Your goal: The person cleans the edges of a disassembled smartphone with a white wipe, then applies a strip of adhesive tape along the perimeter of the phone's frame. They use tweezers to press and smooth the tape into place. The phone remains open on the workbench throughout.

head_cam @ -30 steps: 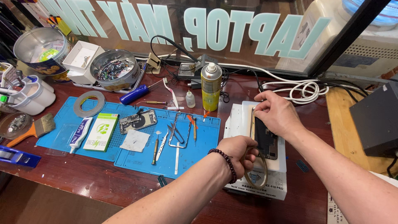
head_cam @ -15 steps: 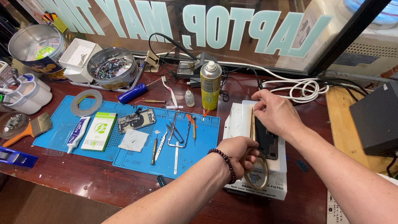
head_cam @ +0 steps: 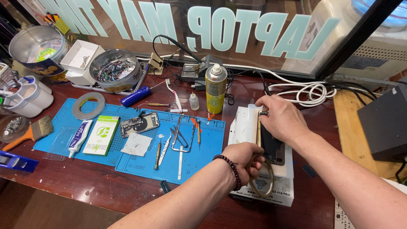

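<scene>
A dark phone (head_cam: 273,146) is laid flat on a white box-shaped machine (head_cam: 245,127) at the right of the counter (head_cam: 101,186). The phone's top edge is pinched by the fingers of the right hand (head_cam: 283,118). The left hand (head_cam: 242,159), a dark bead bracelet (head_cam: 231,167) at its wrist, is curled shut on a thin loop of band (head_cam: 265,186) beside the phone's lower end. A blue mat (head_cam: 140,159) strewn with tweezers and a yellow spray can (head_cam: 216,88) are seen to the left.
</scene>
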The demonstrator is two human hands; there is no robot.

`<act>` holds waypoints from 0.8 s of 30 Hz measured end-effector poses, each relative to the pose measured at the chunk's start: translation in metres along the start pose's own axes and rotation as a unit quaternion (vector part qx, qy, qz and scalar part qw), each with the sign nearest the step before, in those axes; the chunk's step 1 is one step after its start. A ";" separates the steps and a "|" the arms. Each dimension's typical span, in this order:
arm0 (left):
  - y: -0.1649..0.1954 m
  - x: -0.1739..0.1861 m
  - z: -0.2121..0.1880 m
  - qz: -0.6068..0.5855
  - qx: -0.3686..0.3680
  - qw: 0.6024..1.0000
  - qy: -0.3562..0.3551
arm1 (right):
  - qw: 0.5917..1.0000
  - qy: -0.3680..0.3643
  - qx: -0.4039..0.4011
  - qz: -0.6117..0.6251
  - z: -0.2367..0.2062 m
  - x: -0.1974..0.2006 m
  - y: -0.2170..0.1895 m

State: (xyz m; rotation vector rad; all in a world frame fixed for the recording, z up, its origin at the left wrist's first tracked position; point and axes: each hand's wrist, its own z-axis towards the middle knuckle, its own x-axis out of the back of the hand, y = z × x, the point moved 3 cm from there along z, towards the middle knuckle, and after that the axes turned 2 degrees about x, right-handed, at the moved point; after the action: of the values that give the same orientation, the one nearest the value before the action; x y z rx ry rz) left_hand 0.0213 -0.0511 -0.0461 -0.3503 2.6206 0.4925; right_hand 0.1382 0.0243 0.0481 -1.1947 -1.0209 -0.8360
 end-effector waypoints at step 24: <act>0.000 -0.003 -0.011 0.003 -0.002 1.000 -0.003 | 0.999 0.008 -0.018 0.038 -0.022 -0.001 0.023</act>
State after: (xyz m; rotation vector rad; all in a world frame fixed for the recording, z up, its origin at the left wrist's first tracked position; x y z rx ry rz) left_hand 0.0194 -0.0547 -0.0357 -0.3428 2.6166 0.4993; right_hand 0.1631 0.0074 0.0383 -1.2484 -0.9458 -0.8064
